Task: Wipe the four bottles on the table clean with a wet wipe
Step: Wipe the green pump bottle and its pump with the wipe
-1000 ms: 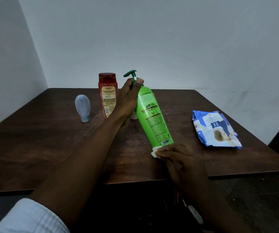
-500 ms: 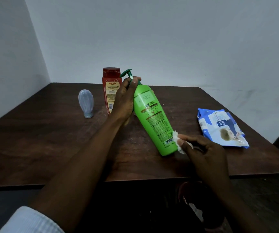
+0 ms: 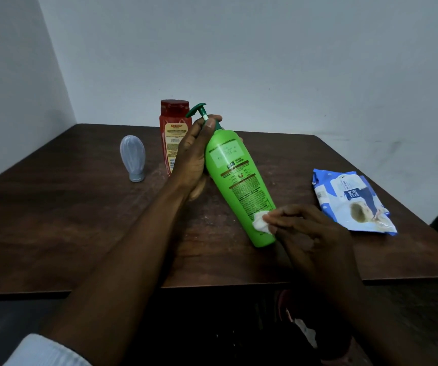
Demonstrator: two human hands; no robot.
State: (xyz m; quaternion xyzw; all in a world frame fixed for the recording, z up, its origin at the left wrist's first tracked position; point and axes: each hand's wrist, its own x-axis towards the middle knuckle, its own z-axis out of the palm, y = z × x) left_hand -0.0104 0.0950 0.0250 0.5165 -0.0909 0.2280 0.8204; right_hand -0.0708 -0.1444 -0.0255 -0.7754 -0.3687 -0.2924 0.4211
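Observation:
A green pump bottle [image 3: 235, 178] leans tilted over the dark wooden table [image 3: 67, 220], its base towards me. My left hand [image 3: 192, 157] grips its neck just under the dark green pump. My right hand [image 3: 305, 233] pinches a small white wet wipe [image 3: 260, 222] and presses it against the bottle's lower side near the base. Behind my left hand stands a red bottle [image 3: 172, 128], upright. A pale grey bottle [image 3: 132, 157] stands on its cap further left. A fourth bottle is mostly hidden behind my left hand.
A blue and white pack of wet wipes [image 3: 350, 200] lies flat on the right side of the table. White walls close in behind and to the left. The table's front edge runs just below my forearms.
My right hand with the wipe came out from under the bottle's base to its right side, then up onto its lower label side. The left hand keeps its grip on the neck.

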